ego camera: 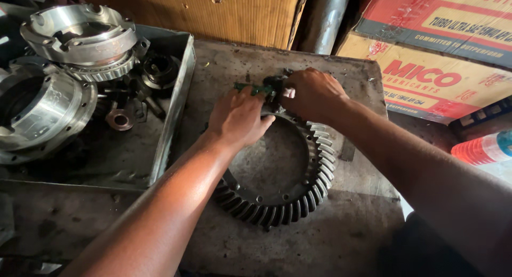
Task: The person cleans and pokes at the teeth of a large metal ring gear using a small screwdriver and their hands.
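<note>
A: Where is the ring gear (pixel 298 194) located?
B: Flat on the worktop (pixel 341 239). A green tool (pixel 253 88) is gripped by the left hand (pixel 238 118); the right hand (pixel 312 93) is closed at the gear's far rim.

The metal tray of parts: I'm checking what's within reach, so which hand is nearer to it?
Left. The left hand rests on the ring gear's upper-left rim, just right of the metal tray's side wall. The right hand is farther right, at the gear's top.

Ring gear (pixel 298 191) far rim under hands (pixel 277 103).
</note>
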